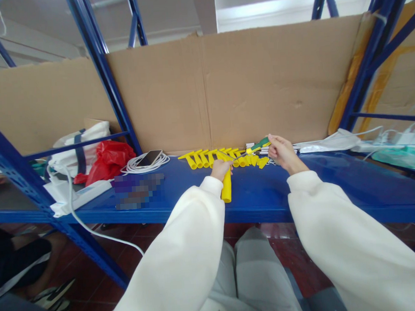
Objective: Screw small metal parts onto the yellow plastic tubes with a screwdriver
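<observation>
1. Left hand (222, 168), arm extended, closed around a yellow plastic tube (226, 191) protruding below it.
2. Right hand (281, 152), slightly higher, clasps a green-and-yellow-handled screwdriver (259, 146), thin shaft angled toward the left hand.

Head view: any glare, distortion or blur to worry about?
Head view: wide-angle stretch, the posts splaying outward at the top; blown-out light above the cardboard; faint sheen on the shelf; screwdriver tip hard to resolve; blocky pixelation masks a patch left of the left hand.
</observation>
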Demonstrator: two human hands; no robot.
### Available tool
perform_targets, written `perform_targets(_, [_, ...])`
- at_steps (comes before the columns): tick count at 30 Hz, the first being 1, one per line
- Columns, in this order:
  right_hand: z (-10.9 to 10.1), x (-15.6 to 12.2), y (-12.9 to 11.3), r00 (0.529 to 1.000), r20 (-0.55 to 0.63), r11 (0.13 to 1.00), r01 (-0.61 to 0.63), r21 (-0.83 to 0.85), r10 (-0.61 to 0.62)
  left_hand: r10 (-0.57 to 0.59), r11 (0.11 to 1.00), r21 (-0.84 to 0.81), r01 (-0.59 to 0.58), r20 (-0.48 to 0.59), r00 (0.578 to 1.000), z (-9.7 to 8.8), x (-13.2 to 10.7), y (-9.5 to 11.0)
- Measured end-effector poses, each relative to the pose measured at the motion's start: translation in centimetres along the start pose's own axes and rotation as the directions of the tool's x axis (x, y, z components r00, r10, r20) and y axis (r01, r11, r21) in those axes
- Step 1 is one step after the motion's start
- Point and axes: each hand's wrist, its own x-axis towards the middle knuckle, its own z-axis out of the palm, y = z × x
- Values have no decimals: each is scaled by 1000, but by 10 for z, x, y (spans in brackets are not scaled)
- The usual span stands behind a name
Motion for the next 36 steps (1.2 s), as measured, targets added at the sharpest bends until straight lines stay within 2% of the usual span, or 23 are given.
perform_targets(10, [2,-1,-2,998,63,999,19,51,-22,-16,1000,-10,16,-14,1000,0,4,-3])
perform_targets(15, [0,2,3,998,-29,998,54,14,-54,-16,1000,10,16,-17,1000,0,1,-1])
perform_targets(20, [0,2,3,998,-56,1000,19,17,-18,-11,1000,25,12,-17,1000,0,1,-1])
perform_targets(27, [0,0,2,1000,-5,1000,14,-24,-15,-16,1000,-7,16,-14,1000,0,-2,0])
perform_targets(36, [-2,3,4,999,36,998,22,51,-24,-13,1000,25,13,-9,1000,1,-2,1])
